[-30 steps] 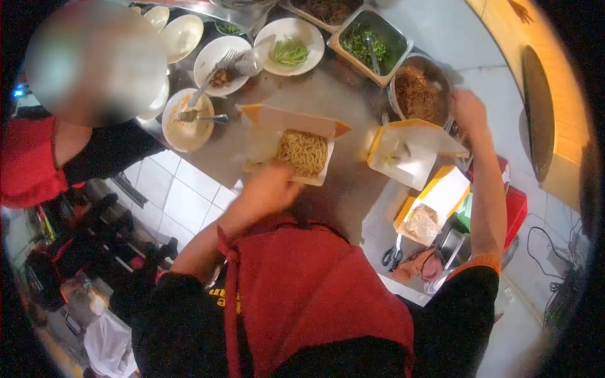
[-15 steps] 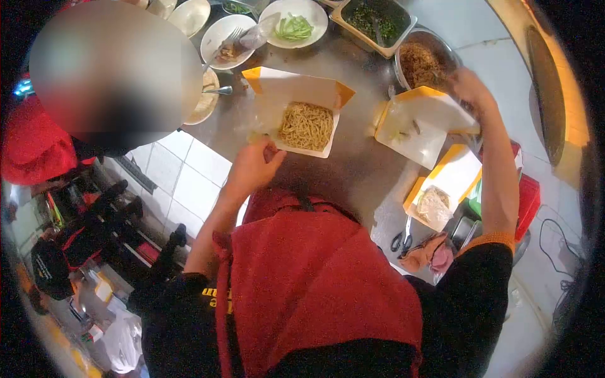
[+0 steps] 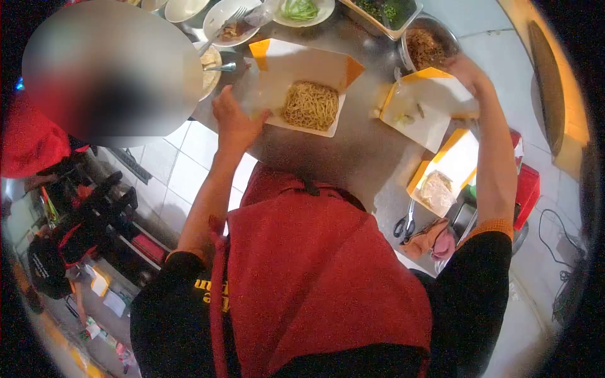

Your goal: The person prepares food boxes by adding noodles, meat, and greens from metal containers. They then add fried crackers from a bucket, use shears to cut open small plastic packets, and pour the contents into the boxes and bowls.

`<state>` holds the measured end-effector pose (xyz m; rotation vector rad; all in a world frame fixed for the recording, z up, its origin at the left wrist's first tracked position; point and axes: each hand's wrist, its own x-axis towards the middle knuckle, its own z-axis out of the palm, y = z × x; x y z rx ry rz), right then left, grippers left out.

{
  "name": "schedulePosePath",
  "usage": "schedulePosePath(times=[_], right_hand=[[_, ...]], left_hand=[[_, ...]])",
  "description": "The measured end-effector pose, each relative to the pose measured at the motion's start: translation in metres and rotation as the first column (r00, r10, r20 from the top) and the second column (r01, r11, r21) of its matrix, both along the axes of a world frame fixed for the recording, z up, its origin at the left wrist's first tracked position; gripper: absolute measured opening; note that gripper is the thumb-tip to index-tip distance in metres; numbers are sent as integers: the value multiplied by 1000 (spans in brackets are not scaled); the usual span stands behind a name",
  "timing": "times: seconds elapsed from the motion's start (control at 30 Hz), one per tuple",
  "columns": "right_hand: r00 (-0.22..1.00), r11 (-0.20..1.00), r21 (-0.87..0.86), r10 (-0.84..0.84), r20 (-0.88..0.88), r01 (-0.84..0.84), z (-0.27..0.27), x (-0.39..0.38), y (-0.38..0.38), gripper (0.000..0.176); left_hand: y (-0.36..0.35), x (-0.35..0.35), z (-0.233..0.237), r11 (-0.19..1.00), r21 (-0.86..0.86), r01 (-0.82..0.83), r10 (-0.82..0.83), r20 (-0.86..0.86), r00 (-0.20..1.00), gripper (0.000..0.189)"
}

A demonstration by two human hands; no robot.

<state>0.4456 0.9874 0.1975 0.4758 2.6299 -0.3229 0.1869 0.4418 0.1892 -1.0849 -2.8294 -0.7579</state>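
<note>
My left hand (image 3: 239, 123) is open, thumb and fingers apart, beside the left edge of a takeaway box (image 3: 329, 61) with yellow flaps. Noodles (image 3: 311, 105) fill the base of that box. My right hand (image 3: 465, 74) reaches over the near right rim of a metal bowl (image 3: 455, 43) holding brown, crumbly food (image 3: 423, 47). Its fingers look curled together at the food, and what they grip is hidden. Just below that hand stands a second open takeaway box (image 3: 421, 129) with a few small scraps inside.
A third takeaway box (image 3: 463, 143) holds a clear-wrapped portion (image 3: 436, 189). Near it lie scissors (image 3: 404, 228) and cloths (image 3: 435, 240). Along the back are a metal tray of chopped greens (image 3: 381, 11), a bowl of green slices (image 3: 302, 9) and a bowl with a fork (image 3: 230, 26). Another person stands left.
My left hand has moved left and up, its fingers spreading away from the noodle box. My right hand stays at the metal bowl. The view has shifted slightly.
</note>
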Motion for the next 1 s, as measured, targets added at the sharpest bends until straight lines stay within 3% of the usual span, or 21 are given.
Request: schedulePosePath(times=[0.03, 0.07, 0.13, 0.17, 0.23, 0.3, 0.33, 0.37, 0.4, 0.43, 0.5, 0.53, 0.6, 0.67, 0.7, 0.73, 0.77, 0.83, 0.87, 0.93, 1.0], right_hand=[[985, 990, -45, 131, -116, -137, -20, 12, 24, 24], [985, 990, -42, 130, -116, -135, -17, 13, 23, 24], [998, 981, -185, -59, -26, 53, -2, 18, 15, 26], [998, 981, -184, -59, -29, 52, 13, 19, 11, 26], [987, 862, -488, -160, -6, 137, 60, 11, -2, 30], [878, 806, -458, -467, -101, 376, 23, 29, 2, 24], [854, 814, -382, -509, -108, 437, 19, 29, 3, 27], [884, 823, -437, -452, -118, 363, 31, 31, -2, 30], [781, 730, -332, -624, 33, 597, 53, 14, -31, 34], [954, 955, -45, -295, -44, 293, 37, 10, -23, 34], [949, 948, -47, -314, 5, 314, 58, -9, -54, 35], [939, 930, -127, -342, 46, 345, 50, -5, -41, 35], [923, 901, -201, -375, 87, 385, 49, 3, -27, 36], [744, 633, -404, -622, 244, 661, 67, 6, -25, 26], [742, 632, -400, -625, 241, 663, 65, 8, -21, 26], [662, 492, -483, -692, 288, 724, 60, 13, -16, 29], [577, 338, -551, -741, 344, 763, 57, 18, -11, 32], [543, 265, -610, -773, 328, 747, 64, 26, -12, 31], [507, 191, -668, -801, 317, 719, 68, 30, -16, 31], [502, 176, -731, -826, 255, 660, 83, 40, -22, 30], [450, 190, -790, -885, 119, 583, 108, 40, -37, 31]], left_hand=[[5, 6, 3, 1000, -5, -4, 4, -13, 1000, 62], [9, 11, 7, 1000, -2, -2, 2, -13, 1000, 62], [13, 25, 14, 955, 64, 289, -292, 28, 956, 58], [14, 27, 14, 955, 65, 289, -291, 25, 956, 58], [21, 30, 10, 947, 226, 228, -244, 43, 969, 52], [12, 10, -15, 949, 314, -13, 10, 10, 1000, 50], [6, -3, -21, 947, 311, -81, 56, 89, 994, 50], [-3, -14, -25, 943, 296, -149, 102, 170, 980, 50], [-12, -21, -30, 956, 212, -203, 156, 219, 963, 50], [-18, -24, -33, 959, 118, -257, 220, 259, 940, 50], [-19, -22, -23, 985, 40, -170, 108, 622, 775, 42], [-21, -21, -29, 986, 48, -161, 97, 622, 777, 42], [-23, -17, -56, 957, 56, -286, 97, 864, 494, 34], [-21, -19, -70, 964, 110, -240, 50, 816, 576, 31], [-19, -20, -73, 969, 149, -196, 15, 760, 650, 29], [4, -5, -34, 953, 99, -287, 96, 799, 594, 28], [8, -6, -35, 953, 102, -286, 93, 800, 593, 28], [11, -7, -38, 997, -48, -54, 72, 562, 824, 30], [13, -3, -39, 997, -52, -58, 77, 561, 824, 30], [19, 3, -42, 986, 20, -166, 112, 659, 743, 30], [4, -4, -96, 987, 40, -154, 83, 698, 711, 29]])
